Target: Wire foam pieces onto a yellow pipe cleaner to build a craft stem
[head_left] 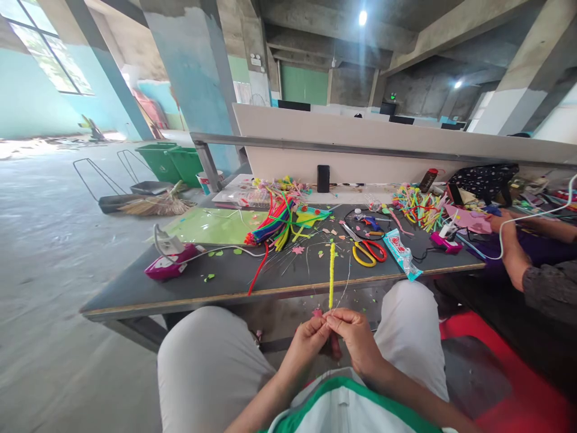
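A fuzzy yellow pipe cleaner stands upright above my hands, its lower end between my fingertips. My left hand is closed in a pinch at that end. My right hand pinches right beside it, the two sets of fingertips touching. A thin bare wire rises at a slant from the same spot, to the right of the yellow stem. Something pink shows just behind my left fingers, too small to name. On the table ahead lies a bundle of coloured pipe cleaners.
Scissors with red and yellow handles lie near the table edge, beside a blue-white packet. Purple power strips sit at both sides. A phone leans at the back. A co-worker's hands are at the right.
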The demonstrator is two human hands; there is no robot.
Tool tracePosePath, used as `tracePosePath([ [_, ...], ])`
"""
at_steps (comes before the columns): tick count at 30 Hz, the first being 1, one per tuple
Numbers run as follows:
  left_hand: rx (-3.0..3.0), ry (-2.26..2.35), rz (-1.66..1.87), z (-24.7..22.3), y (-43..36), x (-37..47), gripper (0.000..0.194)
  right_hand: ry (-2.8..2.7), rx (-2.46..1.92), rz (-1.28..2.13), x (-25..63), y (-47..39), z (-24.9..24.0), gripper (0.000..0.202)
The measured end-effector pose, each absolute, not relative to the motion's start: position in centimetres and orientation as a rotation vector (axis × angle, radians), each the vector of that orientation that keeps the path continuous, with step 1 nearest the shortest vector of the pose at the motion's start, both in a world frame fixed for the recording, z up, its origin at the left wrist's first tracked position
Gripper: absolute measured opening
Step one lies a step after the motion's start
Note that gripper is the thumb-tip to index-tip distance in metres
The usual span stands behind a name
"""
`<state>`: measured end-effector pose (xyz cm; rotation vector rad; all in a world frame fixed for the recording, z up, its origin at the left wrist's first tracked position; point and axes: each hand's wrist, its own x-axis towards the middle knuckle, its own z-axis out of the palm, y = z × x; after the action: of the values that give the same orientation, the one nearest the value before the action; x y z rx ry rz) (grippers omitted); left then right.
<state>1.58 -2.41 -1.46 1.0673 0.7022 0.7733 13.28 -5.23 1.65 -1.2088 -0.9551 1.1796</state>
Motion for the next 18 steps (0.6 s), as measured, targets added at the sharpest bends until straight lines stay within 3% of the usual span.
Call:
tracePosePath([
  [10, 0.847, 0.641, 0.672, -0.5, -2.1, 0.7, 0.036, -0.957, -1.216, 1.254, 13.2, -4.8, 2.3, 0.018],
  [15, 0.901, 0.626, 0.823, -0.9, -1.1, 0.1, 0.041, -1.206, -1.442, 0.849, 14.4, -4.1, 1.4, 0.021],
  [18, 1.004, 0.692, 1.003, -0.8, -0.2, -0.6, 0.032, -1.43, -1.571, 0.576, 14.8, -4.0, 0.9, 0.023],
])
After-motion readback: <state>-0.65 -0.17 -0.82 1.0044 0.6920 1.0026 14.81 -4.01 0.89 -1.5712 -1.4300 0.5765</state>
